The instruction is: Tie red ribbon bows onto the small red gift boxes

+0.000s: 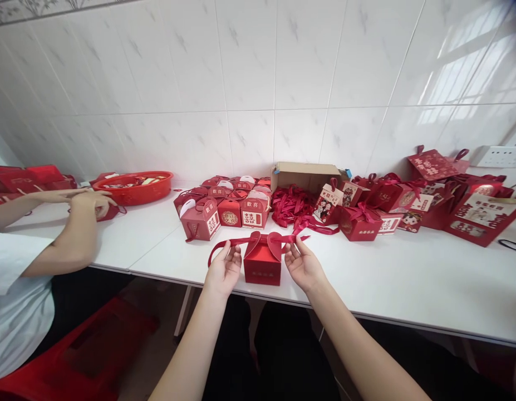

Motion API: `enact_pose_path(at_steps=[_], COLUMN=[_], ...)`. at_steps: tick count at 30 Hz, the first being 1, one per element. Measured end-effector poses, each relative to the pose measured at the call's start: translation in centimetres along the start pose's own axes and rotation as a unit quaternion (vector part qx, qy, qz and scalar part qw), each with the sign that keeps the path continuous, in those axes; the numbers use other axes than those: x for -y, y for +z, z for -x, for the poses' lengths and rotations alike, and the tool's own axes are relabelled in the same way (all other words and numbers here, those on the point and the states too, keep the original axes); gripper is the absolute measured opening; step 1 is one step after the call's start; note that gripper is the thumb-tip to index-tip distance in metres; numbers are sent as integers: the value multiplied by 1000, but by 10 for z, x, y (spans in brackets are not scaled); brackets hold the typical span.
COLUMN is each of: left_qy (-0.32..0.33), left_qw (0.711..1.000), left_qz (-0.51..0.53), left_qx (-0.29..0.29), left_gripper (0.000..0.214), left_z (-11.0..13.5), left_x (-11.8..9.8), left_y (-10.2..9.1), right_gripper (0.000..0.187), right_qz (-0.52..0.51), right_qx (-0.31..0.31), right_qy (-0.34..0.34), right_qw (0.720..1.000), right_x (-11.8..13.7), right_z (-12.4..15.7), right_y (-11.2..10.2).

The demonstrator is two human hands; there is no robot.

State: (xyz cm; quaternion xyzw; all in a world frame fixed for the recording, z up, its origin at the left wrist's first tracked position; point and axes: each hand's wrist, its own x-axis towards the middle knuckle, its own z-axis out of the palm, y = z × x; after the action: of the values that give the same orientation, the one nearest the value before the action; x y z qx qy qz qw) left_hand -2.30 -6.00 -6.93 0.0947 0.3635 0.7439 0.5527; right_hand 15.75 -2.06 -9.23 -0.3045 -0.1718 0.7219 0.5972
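A small red gift box [263, 267] stands upright near the table's front edge, its rounded top flaps curving inward. Across its top runs a dark red ribbon [241, 240], with loose ends out to both sides. My left hand [225, 268] pinches the ribbon at the box's left, and the tail loops down beyond my fingers. On the other side my right hand [301, 263] has fingers closed on the ribbon's right end. Whether the ribbon threads through the flaps is hard to make out.
Several red boxes [230, 213] are grouped behind. A cardboard box [305, 169] lies near a heap of red ribbons [293, 203]. More gift boxes [360, 223] crowd the right. At left, another person's hands [91, 203] work beside a red basin [136, 192] on the white table [391, 278].
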Motion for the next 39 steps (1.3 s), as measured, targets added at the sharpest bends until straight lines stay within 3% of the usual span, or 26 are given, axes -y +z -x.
enact_pose_path(at_steps=[4, 9, 15, 21, 26, 29, 39], left_qy=[22, 95, 186, 323, 333, 334, 339], left_qw=[999, 995, 981, 938, 915, 901, 888], left_qz=[-5, -27, -48, -117, -191, -231, -257], left_qx=[-24, -31, -23, 46, 125, 151, 175], left_gripper=[11, 12, 25, 29, 31, 35, 31], left_z=[0, -3, -6, -5, -2, 3, 13], left_x=[-4, -12, -31, -59, -70, -70, -71], left_y=[-2, 1, 15, 53, 83, 94, 104], right_gripper=[10, 17, 25, 28, 27, 27, 35], right_qz=[7, 26, 55, 225, 332, 346, 315], right_qx=[-7, -9, 10, 84, 146, 184, 215], right_qy=[-27, -89, -186, -305, -387, -402, -339], right_qw=[1000, 996, 981, 921, 848, 828, 860], right_x=[3, 11, 37, 77, 97, 100, 100], right_z=[0, 1, 3, 6, 13, 16, 24], right_y=[-5, -8, 4, 35, 71, 89, 115])
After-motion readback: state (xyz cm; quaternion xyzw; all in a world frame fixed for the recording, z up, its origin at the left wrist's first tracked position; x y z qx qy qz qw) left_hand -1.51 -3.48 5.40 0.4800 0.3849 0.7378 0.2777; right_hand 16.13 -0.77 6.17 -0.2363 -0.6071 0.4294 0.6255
